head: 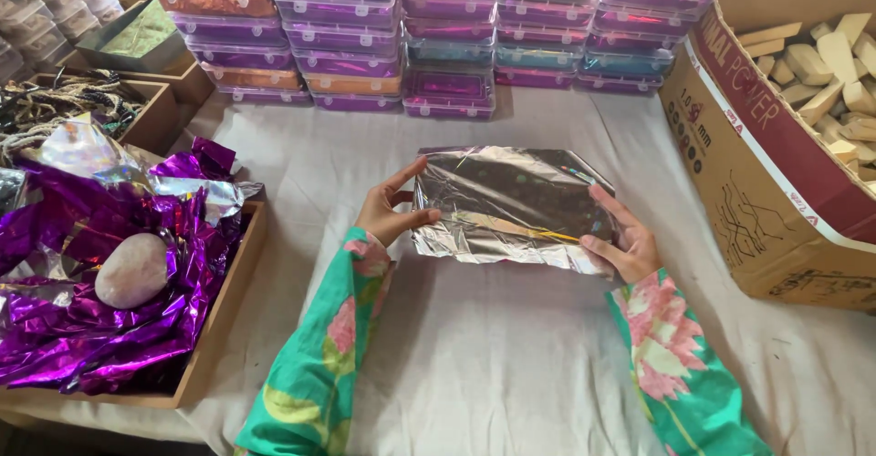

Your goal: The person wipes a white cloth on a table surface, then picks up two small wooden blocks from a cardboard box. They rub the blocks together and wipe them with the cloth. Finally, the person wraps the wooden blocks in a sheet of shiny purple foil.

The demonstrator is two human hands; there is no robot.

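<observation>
Two hands hold a crinkled sheet of silver holographic foil (511, 205) between them, just above a worktop (493, 365) covered in pale cloth. The left hand (388, 210) pinches the sheet's left edge, thumb on top and fingers behind. The right hand (625, 242) grips the right edge, fingers laid over the foil's face and thumb at its lower corner. Both arms wear green sleeves printed with pink flowers. Well to the left of the left hand sits a shallow wooden tray (224, 328) heaped with crumpled purple foil (100, 319), and a smooth, pale, egg-shaped lump (132, 269) rests on that heap. Beyond the hands, along the far edge of the worktop, stand stacks of clear lidded plastic boxes (438, 36) with purple, orange and teal contents. To the right of the right hand, an open cardboard carton (776, 182) holds pale wooden blocks (835, 73). Far left, past the tray, further wooden trays hold dark cords (55, 100).
</observation>
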